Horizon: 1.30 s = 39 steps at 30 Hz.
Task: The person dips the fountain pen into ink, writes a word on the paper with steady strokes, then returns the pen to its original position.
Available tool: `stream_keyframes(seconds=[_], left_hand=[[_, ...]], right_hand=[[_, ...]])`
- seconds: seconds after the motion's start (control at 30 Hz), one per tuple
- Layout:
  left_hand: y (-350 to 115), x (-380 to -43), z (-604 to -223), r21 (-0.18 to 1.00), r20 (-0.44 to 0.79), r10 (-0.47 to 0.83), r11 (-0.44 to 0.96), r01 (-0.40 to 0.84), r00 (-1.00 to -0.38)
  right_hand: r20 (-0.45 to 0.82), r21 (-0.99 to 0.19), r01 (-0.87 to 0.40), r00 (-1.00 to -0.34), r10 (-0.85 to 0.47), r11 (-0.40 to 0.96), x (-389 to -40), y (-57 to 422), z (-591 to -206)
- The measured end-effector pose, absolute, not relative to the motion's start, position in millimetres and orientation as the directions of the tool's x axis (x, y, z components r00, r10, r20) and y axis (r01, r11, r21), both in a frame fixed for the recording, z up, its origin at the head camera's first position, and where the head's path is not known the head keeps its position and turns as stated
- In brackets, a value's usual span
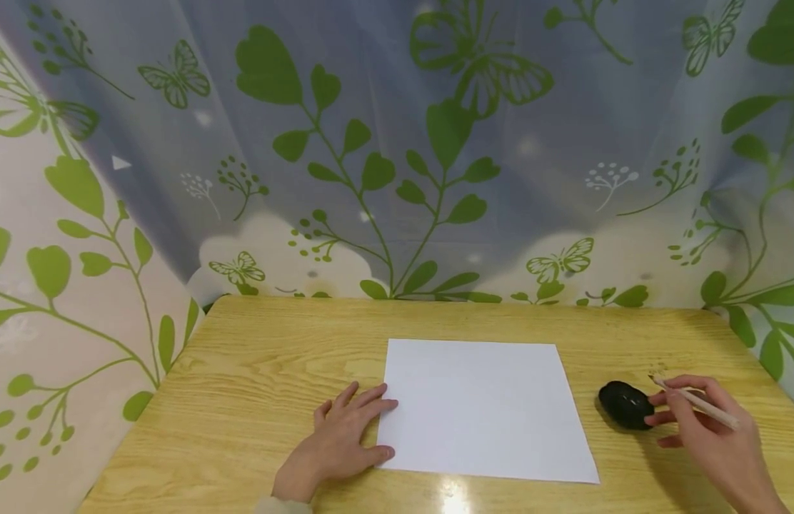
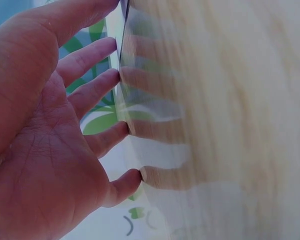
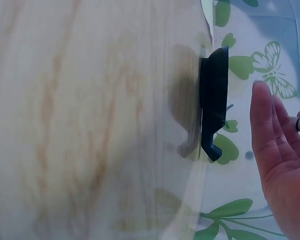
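Observation:
A white sheet of paper point(image 1: 480, 410) lies flat on the wooden table. My left hand point(image 1: 342, 442) rests at its left edge, fingers spread, with some fingertips and the thumb on the paper; the left wrist view shows the same left hand point(image 2: 60, 135) with its fingertips on the glossy tabletop. Between thumb and fingers, my right hand point(image 1: 718, 435) holds a slim, pale brush point(image 1: 715, 410) with a dark tip pointing up and left. Beside that hand sits a glossy black dish point(image 1: 626, 405); side on, the dish point(image 3: 214, 92) looks low, with a short projection at one end.
The wooden table point(image 1: 275, 364) reflects light near its front edge. Behind it and along both sides hangs a curtain point(image 1: 397, 178) printed with green leaves and butterflies. A few small dark marks point(image 1: 658, 368) show on the wood near the brush tip.

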<state>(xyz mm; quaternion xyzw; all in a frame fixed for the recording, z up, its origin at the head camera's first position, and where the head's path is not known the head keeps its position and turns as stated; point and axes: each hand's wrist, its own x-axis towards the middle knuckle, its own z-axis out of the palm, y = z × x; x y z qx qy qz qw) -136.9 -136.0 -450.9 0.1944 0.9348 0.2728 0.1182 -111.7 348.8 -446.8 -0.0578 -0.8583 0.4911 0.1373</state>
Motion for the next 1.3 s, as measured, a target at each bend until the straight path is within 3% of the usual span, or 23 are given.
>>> stream_keyframes(seconds=[0.5,1.0,1.3], left_hand=[[-132.7,-134.2,-452.6,0.525,-0.114,0.415,0.797,0.300,-0.903],[-127.8,-137.5,-448.3,0.489,-0.111,0.418,0.813,0.316,-0.902],[-127.8,-140.1,-447.7,0.492,-0.125,0.424,0.812,0.315,-0.897]], right_hand=[[-0.023,-0.848,0.181,-0.952,0.306,0.498,-110.9,356.2,-456.5],[-0.100,-0.700,0.253,-0.961,0.259,0.668,-114.8,356.0,-454.5],[-0.152,-0.697,0.279,-0.958,0.244,0.660,-125.1,357.5,-450.3]])
